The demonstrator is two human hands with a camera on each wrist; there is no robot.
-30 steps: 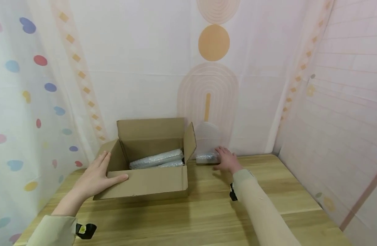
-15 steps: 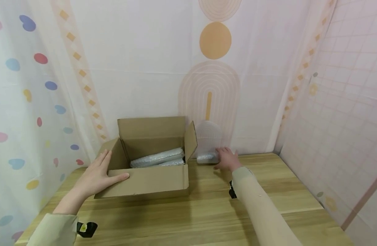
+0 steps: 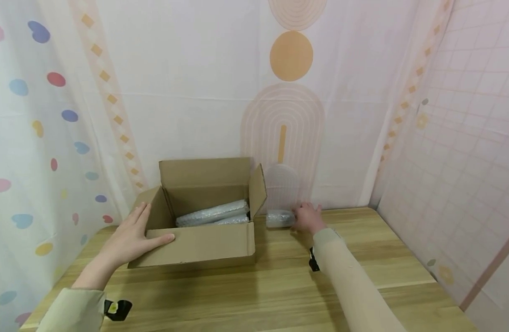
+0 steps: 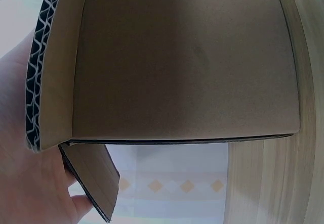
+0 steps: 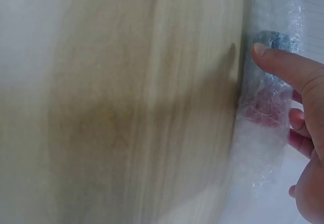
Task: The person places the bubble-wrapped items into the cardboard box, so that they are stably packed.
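Note:
An open cardboard box (image 3: pixel 196 246) stands on the wooden table (image 3: pixel 279 286); two bubble-wrapped bundles (image 3: pixel 212 213) lie inside it. My left hand (image 3: pixel 129 237) rests flat on the box's front left corner, fingers straight. The left wrist view shows the box wall (image 4: pixel 182 67) close up with my palm (image 4: pixel 20 173) against it. Right of the box, near the back wall, lies another bubble-wrapped bundle (image 3: pixel 279 217). My right hand (image 3: pixel 308 217) holds its right end. In the right wrist view my thumb (image 5: pixel 283 64) lies across the bundle (image 5: pixel 263 148) and the fingers (image 5: pixel 298 133) curl round its far side.
Patterned fabric curtains (image 3: pixel 196 92) close off the table at the back and on both sides. The box's right flap (image 3: pixel 257 189) stands up beside the loose bundle. Bare tabletop stretches in front of the box and to the right of my arm.
My right hand's fingers have curled round the loose bundle, which has shifted slightly toward me. The left hand and the box have stayed put.

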